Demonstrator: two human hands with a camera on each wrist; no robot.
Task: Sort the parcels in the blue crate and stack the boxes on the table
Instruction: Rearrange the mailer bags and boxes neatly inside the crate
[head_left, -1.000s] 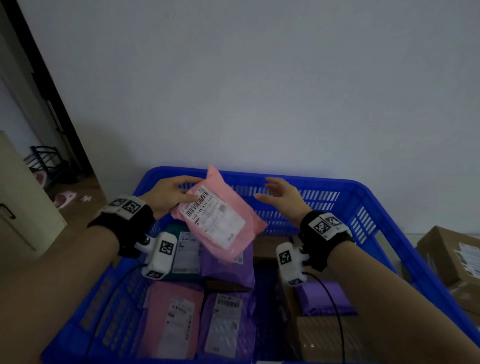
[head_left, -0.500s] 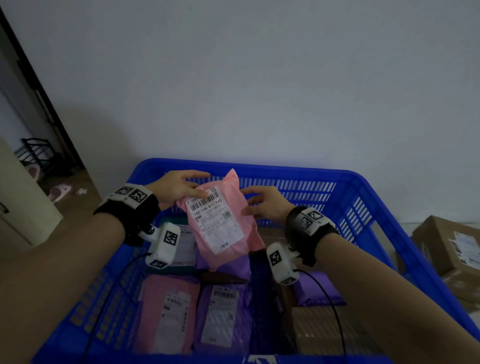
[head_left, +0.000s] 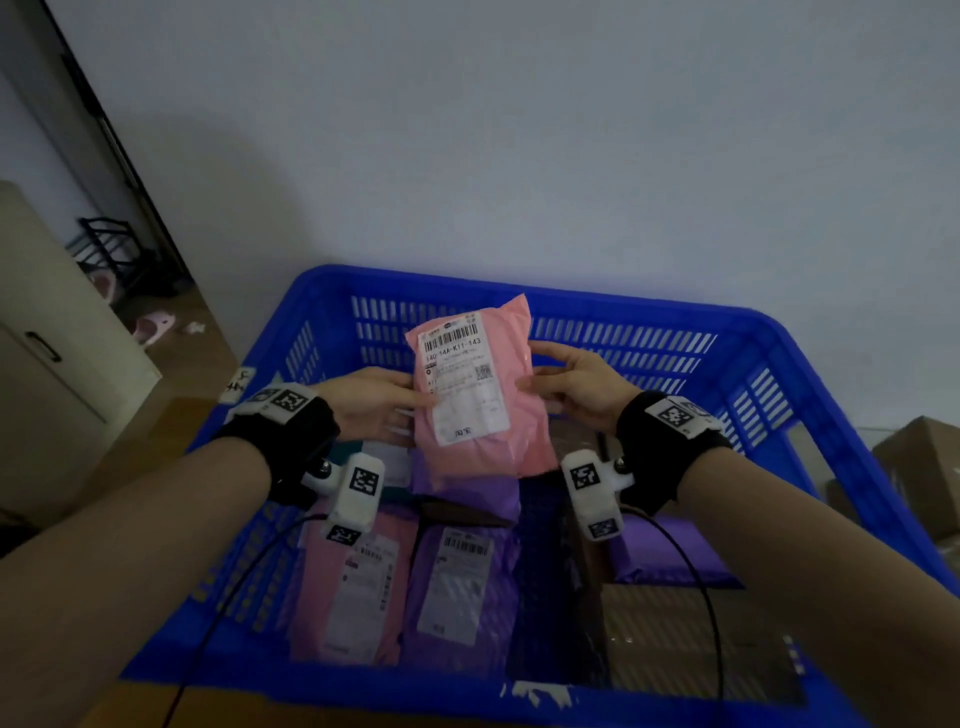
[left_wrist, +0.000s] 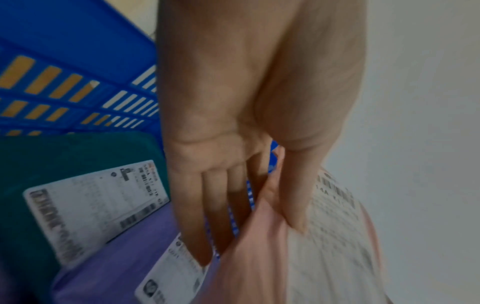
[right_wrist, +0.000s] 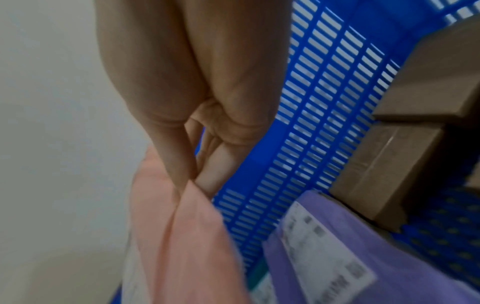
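A pink mailer parcel (head_left: 480, 410) with a white barcode label is held upright above the blue crate (head_left: 810, 395). My left hand (head_left: 387, 400) pinches its left edge, thumb on the label side and fingers behind (left_wrist: 272, 207). My right hand (head_left: 566, 387) pinches its right edge between thumb and fingers (right_wrist: 192, 181). Below in the crate lie a teal parcel (left_wrist: 78, 164), purple parcels (head_left: 462, 587), another pink parcel (head_left: 353, 587) and cardboard boxes (right_wrist: 384, 170) at the right side.
More cardboard boxes (head_left: 924, 467) stand outside the crate at the right. A beige cabinet (head_left: 47, 353) and a doorway are at the left. A plain wall rises just behind the crate.
The pink parcel has been turned upright and raised. My right hand, apart from it a second ago, now pinches its right edge, and my left has moved to the left edge.
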